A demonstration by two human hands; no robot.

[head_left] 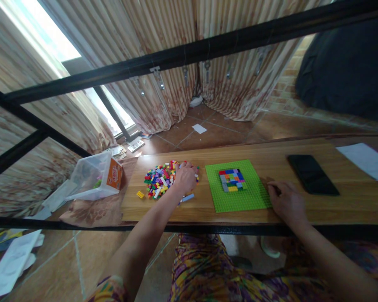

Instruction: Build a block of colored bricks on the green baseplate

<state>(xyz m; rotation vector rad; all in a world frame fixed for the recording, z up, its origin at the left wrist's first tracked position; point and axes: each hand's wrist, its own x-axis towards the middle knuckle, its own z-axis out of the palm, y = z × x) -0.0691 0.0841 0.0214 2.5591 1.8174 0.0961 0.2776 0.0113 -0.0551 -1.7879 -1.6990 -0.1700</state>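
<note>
My left hand (185, 178) reaches over the right side of a pile of small coloured toy bricks (159, 180). Its fingers are apart among the bricks, and their tips are partly hidden. To the right of the pile lies a green baseplate (214, 201). A roughly square mosaic of bricks (232, 180), in several colours, is built on it. My right hand (288, 202) rests beside the baseplate's right edge with fingers curled in. Whatever they may hold is hidden. A yellow brick (140, 194) and a blue-grey strip brick (188, 197) lie apart from the pile.
A clear plastic box (90, 178) with an orange label stands left of the wooden table (198, 214). A dark phone or tablet (312, 174) lies right of my right hand, with white paper (365, 159) beyond. A black metal bar (182, 54) crosses in front, above the table.
</note>
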